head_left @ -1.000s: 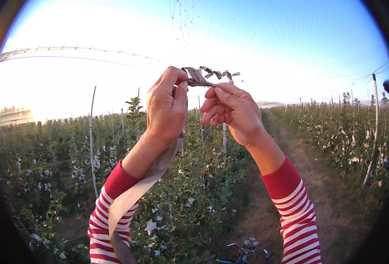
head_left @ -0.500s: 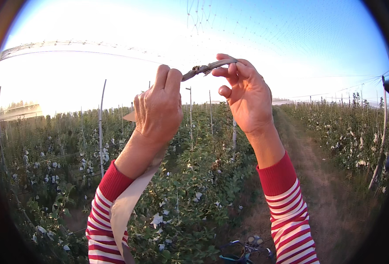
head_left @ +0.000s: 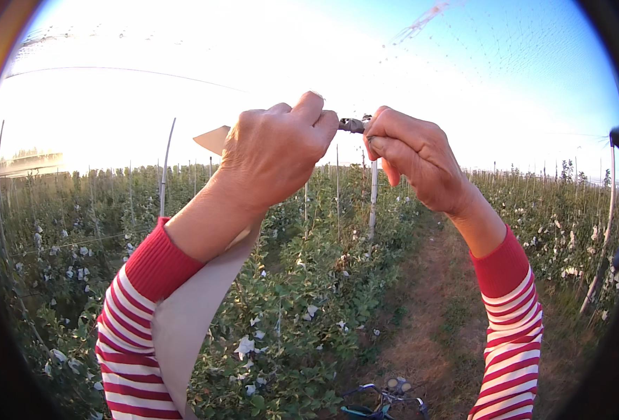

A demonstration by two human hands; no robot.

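Observation:
High in front of me, against the bright sky, both hands grip a dark, twisted, knotted strip (head_left: 352, 125). My left hand (head_left: 274, 155) is closed round its left end, the back of the hand toward me. Bent fingers of my right hand (head_left: 416, 157) pinch the right end, hiding its tip. Only a short knotted piece shows between the two hands. A long beige band (head_left: 196, 315), cloth or paper, hangs under my left wrist and along the striped sleeve. A pointed beige piece (head_left: 213, 140) juts out left of my left hand, perhaps the same band.
Leafy plants (head_left: 288, 280) with white patches stand in rows ahead and left, with more at right. A white pole (head_left: 373, 199) rises below my right hand. A dirt path (head_left: 421, 294) runs between rows. Handlebar-like metal parts (head_left: 386, 400) show at the bottom. Netting (head_left: 491, 42) hangs overhead.
My right hand's fingers, spread before, have closed on the strip's right end and turned over. Both hands have shifted right, and less of the strip shows between them.

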